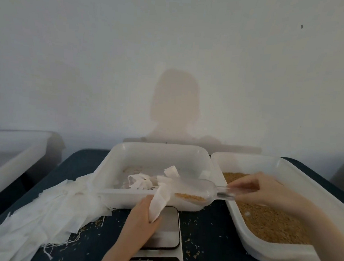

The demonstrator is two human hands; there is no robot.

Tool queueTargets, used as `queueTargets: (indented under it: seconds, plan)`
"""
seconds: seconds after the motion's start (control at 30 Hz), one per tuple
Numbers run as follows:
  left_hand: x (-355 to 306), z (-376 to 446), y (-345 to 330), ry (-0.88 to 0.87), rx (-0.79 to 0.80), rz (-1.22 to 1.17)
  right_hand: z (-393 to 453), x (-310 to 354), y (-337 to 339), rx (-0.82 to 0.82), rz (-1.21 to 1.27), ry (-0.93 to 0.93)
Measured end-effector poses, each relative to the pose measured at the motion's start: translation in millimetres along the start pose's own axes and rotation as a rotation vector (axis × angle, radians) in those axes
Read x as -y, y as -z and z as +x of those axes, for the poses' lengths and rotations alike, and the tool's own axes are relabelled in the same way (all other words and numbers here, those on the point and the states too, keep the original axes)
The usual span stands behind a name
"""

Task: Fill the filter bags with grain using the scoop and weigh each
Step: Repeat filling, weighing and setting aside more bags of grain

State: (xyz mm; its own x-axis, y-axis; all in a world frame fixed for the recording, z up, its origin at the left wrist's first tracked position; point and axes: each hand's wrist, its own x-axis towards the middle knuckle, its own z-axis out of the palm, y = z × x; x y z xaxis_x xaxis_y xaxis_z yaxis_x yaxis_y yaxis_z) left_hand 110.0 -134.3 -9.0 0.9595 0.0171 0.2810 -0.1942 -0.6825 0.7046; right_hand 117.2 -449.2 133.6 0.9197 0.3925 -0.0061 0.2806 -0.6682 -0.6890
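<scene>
The dark bench point(204, 231) is carrying a tray of grain point(267, 218) on the right, a middle tray point(144, 155), and a kitchen scale point(167, 231). The right hand point(265, 191) is gripping a clear scoop point(195, 191) holding grain, its mouth entering a filter bag point(158, 203) that the left hand point(139, 220) is clutching above the scale.

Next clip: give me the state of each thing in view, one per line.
Left hand: gripping filter bag.
Filter bag: held open above scale.
Right hand: holding scoop handle.
Scoop: partly full, mouth in bag.
Scale: platform bare.
Right tray: holds grain.
</scene>
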Motion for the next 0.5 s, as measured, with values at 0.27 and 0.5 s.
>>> queueTargets:
  seconds: [0.27, 0.5]
  plan:
    - [3, 0, 7, -0.045, 0.010, 0.126, 6, 21, -2, 0.055, -0.138, 0.016]
    - [-9, -2, 6, -0.064, 0.029, 0.230, 18, 36, -3, 0.023, -0.281, 0.031]
